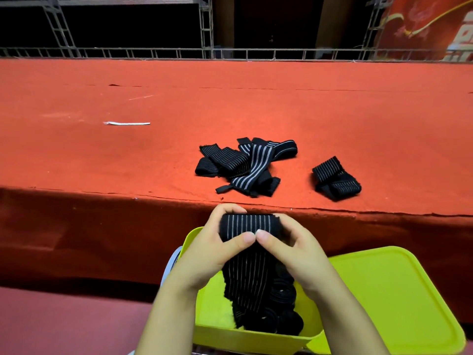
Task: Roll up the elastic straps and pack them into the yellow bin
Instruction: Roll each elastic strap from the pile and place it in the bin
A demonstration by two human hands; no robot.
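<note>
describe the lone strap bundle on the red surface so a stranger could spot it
Start at the red carpeted platform. Near its front edge lies a pile of black straps; to that pile's right, apart from it, sits the small strap bundle. It is folded, with thin pale stripes, and touches nothing else.

I can read almost nothing from where I stand. The only lettering is on the red banner [432, 24] hanging at the far right behind the metal railing [230, 53]: large pale characters at its lower edge, cut off by the frame and too blurred for me to make out. A gold and white dragon-like figure runs across it, no words with it. The straps, the bin and the lid carry no label I can read.
</note>
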